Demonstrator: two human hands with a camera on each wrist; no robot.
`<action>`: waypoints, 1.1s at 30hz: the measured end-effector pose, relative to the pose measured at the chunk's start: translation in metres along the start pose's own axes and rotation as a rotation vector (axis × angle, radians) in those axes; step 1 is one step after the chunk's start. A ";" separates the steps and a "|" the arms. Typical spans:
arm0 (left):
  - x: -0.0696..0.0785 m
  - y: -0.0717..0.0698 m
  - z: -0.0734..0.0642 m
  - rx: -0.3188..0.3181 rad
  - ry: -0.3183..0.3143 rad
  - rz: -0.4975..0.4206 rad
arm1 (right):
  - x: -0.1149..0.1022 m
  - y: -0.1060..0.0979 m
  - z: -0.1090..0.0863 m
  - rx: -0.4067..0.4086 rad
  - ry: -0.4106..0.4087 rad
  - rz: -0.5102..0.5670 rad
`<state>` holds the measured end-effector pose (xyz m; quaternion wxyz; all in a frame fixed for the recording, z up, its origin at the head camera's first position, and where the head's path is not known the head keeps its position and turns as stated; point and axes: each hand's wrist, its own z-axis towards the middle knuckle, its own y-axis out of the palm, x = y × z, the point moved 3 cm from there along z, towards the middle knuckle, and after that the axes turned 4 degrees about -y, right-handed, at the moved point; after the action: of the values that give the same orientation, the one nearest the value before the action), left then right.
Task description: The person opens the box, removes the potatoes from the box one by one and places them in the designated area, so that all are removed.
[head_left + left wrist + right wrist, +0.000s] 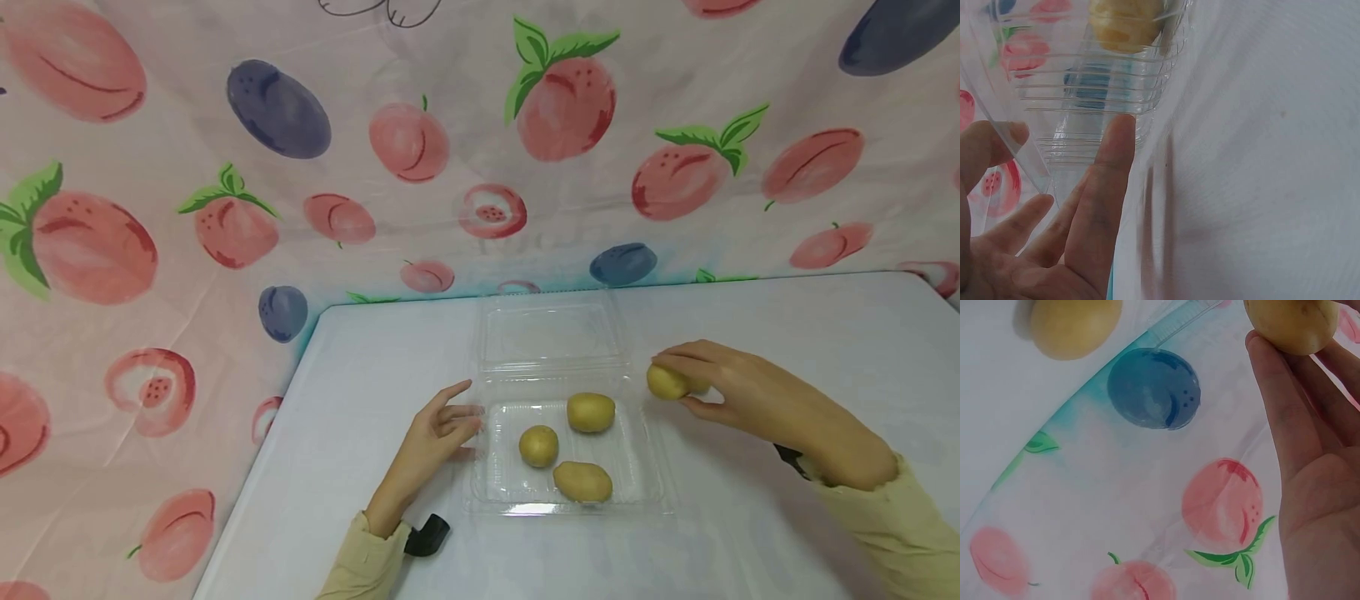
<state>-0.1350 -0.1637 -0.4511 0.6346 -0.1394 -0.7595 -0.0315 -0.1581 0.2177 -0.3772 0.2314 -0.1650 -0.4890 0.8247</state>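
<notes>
A clear plastic clamshell box (487, 492) lies with its lid (551, 333) folded back. Three yellow potatoes sit in its base: a roundish potato (538, 447) at left, an oval potato (591, 412) at upper right, and a longer potato (582, 482) near the front. My left hand (423, 450) is at the box's left side, fingers extended and a fingertip (1119, 134) against the ribbed wall. To the right of the box, my right hand (738, 387) pinches a potato (666, 382) between fingertips and thumb. Another potato (1075, 328) shows beyond it, partly hidden by that hand in the head view.
White cloth covers the table (787, 525). A fruit-print curtain (465, 142) hangs along the back and left edges, close behind the lid. Each wrist bears a black strap or mount, such as the left mount (427, 536).
</notes>
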 end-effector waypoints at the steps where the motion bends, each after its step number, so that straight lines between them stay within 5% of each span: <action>1: 0.000 0.000 0.000 0.001 -0.005 -0.003 | 0.001 0.000 -0.001 -0.002 0.007 -0.001; 33: 0.003 0.000 0.000 -0.014 -0.017 0.001 | 0.020 -0.002 -0.028 -0.090 0.134 -0.034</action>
<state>-0.1356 -0.1628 -0.4481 0.6270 -0.1445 -0.7646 -0.0355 -0.1601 0.2498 -0.3896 0.2700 -0.2215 -0.5118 0.7849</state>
